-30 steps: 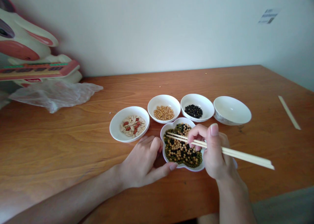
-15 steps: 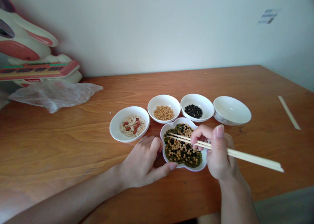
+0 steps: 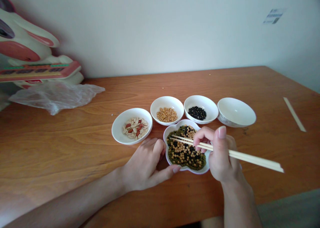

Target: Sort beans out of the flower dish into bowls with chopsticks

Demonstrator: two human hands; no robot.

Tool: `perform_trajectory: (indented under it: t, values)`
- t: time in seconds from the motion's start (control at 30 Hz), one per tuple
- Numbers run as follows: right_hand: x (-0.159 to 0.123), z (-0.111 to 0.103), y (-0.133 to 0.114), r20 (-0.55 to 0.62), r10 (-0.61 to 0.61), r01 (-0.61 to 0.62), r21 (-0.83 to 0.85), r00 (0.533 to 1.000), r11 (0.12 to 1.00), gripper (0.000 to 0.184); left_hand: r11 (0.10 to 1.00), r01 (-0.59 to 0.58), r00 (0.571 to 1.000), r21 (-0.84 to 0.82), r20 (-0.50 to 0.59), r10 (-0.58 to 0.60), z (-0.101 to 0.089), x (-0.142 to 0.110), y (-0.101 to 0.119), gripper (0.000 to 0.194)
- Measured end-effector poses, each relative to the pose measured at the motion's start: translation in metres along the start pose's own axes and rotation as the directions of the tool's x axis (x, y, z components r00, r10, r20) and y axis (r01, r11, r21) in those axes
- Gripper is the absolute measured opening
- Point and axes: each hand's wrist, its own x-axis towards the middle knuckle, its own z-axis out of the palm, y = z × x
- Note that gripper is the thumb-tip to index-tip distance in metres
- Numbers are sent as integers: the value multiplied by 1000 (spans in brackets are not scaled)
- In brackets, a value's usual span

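Observation:
A flower-shaped white dish [image 3: 168, 133] holds mixed green, yellow and black beans. My right hand [image 3: 220, 158] grips a pair of wooden chopsticks [image 3: 250, 158], whose tips lie over the left part of the beans. My left hand [image 3: 147, 164] rests on the table against the dish's left rim, thumb along its front edge and fingers curled at its side. Behind stand a bowl of peanuts [image 3: 131, 126], a bowl of yellow beans [image 3: 167, 110], a bowl of black beans [image 3: 201, 109] and an empty bowl [image 3: 236, 112].
The wooden table [image 3: 62, 148] meets a pale wall. A crumpled clear plastic bag [image 3: 55, 95] and a white-and-pink toy figure [image 3: 30, 55] sit at the back left. A paper chopstick sleeve [image 3: 295, 114] lies at the right.
My right hand shifted slightly right and back with the chopsticks, their tips staying over the mixed beans. My left hand has not moved.

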Motion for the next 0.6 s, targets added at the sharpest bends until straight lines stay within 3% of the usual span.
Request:
perform_trajectory:
  t: [0.6]
  values:
    - [0,1,0,-35,-18,19,33,999,999,78,1000,2,1000,6,8,-2,2,-1,-2,37]
